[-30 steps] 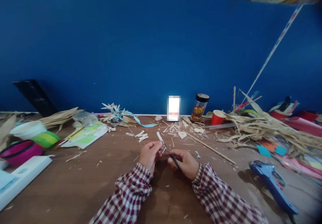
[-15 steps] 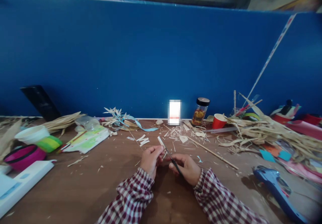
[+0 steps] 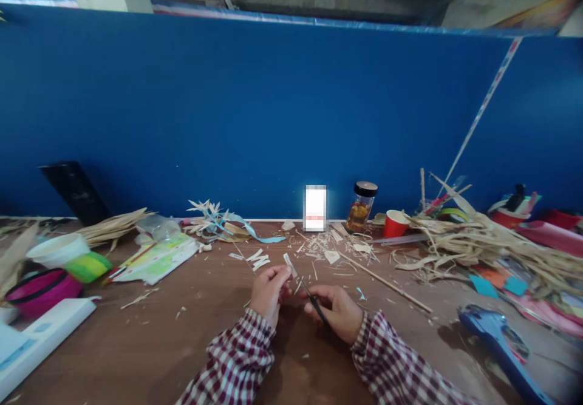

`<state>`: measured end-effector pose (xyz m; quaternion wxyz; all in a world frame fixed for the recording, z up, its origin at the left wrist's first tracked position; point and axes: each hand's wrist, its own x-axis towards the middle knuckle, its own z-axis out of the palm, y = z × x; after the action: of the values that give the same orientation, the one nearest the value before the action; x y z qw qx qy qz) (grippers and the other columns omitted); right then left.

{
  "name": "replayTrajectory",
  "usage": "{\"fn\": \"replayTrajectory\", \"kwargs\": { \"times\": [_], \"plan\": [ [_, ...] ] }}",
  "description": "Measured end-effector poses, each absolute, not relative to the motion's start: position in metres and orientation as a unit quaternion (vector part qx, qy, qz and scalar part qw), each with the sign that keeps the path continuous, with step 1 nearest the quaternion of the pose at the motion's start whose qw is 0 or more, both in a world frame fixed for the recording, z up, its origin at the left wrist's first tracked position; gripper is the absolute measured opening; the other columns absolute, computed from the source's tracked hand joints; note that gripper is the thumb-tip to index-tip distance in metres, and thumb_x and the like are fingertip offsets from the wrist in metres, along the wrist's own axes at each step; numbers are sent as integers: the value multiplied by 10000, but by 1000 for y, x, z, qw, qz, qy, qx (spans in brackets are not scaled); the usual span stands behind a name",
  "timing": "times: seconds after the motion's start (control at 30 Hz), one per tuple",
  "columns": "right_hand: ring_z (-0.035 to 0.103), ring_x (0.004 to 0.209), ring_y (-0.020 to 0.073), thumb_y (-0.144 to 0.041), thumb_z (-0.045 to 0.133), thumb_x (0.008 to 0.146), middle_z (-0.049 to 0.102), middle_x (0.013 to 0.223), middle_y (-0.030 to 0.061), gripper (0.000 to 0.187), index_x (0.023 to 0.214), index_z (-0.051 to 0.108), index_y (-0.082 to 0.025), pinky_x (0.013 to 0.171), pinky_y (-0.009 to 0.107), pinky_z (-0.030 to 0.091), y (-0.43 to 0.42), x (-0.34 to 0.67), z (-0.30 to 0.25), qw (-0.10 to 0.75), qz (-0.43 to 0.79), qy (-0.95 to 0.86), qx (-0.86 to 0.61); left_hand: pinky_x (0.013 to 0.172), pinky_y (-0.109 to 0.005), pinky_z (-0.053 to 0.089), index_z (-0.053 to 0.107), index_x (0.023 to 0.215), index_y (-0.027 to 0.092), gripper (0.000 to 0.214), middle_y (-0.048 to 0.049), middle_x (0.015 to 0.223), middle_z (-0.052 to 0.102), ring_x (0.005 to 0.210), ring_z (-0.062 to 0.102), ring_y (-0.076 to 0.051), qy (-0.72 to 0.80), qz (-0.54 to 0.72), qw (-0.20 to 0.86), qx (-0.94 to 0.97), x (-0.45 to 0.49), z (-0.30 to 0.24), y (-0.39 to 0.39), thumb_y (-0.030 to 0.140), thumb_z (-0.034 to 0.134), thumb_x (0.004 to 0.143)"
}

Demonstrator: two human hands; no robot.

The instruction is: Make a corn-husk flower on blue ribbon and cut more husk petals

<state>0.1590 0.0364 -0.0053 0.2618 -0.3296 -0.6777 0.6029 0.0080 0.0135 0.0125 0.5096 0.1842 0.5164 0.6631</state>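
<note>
My left hand point(image 3: 268, 292) pinches a short pale strip point(image 3: 289, 265) between thumb and fingers, its far end sticking up toward the wall. In my right hand point(image 3: 336, 308) is a slim black-handled tool point(image 3: 319, 309) with a thin pointed end. Whether it is scissors or a knife I cannot tell. Its tip points up and left, just right of the strip and apart from it. Beyond my left hand lie several cut white strips point(image 3: 259, 259). Pale shavings point(image 3: 319, 244) are scattered on the brown table point(image 3: 182, 344) farther back.
A thin stick point(image 3: 387, 280) lies right of centre. Behind it stand a black-lidded jar point(image 3: 362, 207) and a red paper cup point(image 3: 395, 224). Dried husk strips point(image 3: 483, 241) and a blue glue gun point(image 3: 494, 338) are at the right. Bowls, a painted sheet point(image 3: 157, 259) and a white power strip point(image 3: 50, 338) occupy the left.
The tool's tip has drawn back down and right from beside the strip, leaving a gap. My left hand and the strip have shifted slightly left. The whole view has tilted up a little.
</note>
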Motion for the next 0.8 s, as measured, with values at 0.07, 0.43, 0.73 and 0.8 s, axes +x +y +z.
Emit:
{"fn": "replayTrajectory", "kwargs": {
  "times": [0.07,0.43,0.73,0.8],
  "plan": [
    [421,451,72,-373,644,681,487,511,-45,354,943,621,-136,446,191,342,37,159,-6,260,602,-681,-326,374,-126,399,628,676,115,195,23,556,557,419,439,-28,516,663,509,187,7,12,14,258,723,585],
    [421,454,71,-380,626,703,487,523,-40,350,953,617,-136,440,188,341,38,161,-9,268,602,-684,-314,369,-131,382,621,651,102,209,29,518,545,398,429,-27,506,652,531,189,14,14,12,246,737,554],
    [434,451,70,-377,623,705,502,524,-37,350,955,615,-131,448,191,349,38,160,-7,270,603,-682,-314,390,-130,402,627,671,116,142,26,542,550,410,441,-26,503,648,544,176,14,11,10,213,708,606],
    [436,451,70,-376,625,703,502,522,-38,351,951,615,-128,449,191,351,37,159,-6,271,606,-678,-317,390,-126,400,627,667,121,125,25,548,550,413,444,-26,504,647,545,175,14,11,10,210,700,621]
  ]
}}
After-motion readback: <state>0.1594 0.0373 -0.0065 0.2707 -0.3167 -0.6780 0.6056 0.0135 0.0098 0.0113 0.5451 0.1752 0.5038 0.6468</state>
